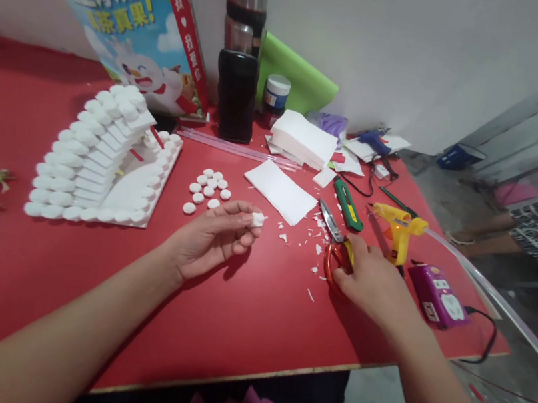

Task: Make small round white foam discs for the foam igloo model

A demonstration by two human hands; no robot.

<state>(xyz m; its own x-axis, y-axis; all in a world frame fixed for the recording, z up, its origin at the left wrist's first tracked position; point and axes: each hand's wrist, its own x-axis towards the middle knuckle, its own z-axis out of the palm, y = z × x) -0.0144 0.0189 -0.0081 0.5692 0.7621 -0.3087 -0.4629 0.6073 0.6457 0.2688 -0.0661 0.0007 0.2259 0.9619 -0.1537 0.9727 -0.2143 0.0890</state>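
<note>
Between thumb and fingers, my left hand (221, 235) pinches a small white piece (257, 219) that looks like foam. My right hand (371, 281) is closed over the handles of a pair of scissors (331, 223), whose blades lie on the table among white scraps (318, 249). Several round white discs (208, 190) lie loosely just beyond my left hand. A white rectangular sheet (280, 191) is between the discs and the scissors. Farther left stands a white stepped model (103, 163) edged with rounded white pieces.
Right of the scissors are a green utility knife (348, 203), a yellow glue gun (399, 229) and a purple power box (438, 295) with a cord. Behind sit stacked white sheets (303, 138), a black case (235, 95), a jar (276, 92) and a colourful box (139, 20). A person's leg (490, 228) shows at right.
</note>
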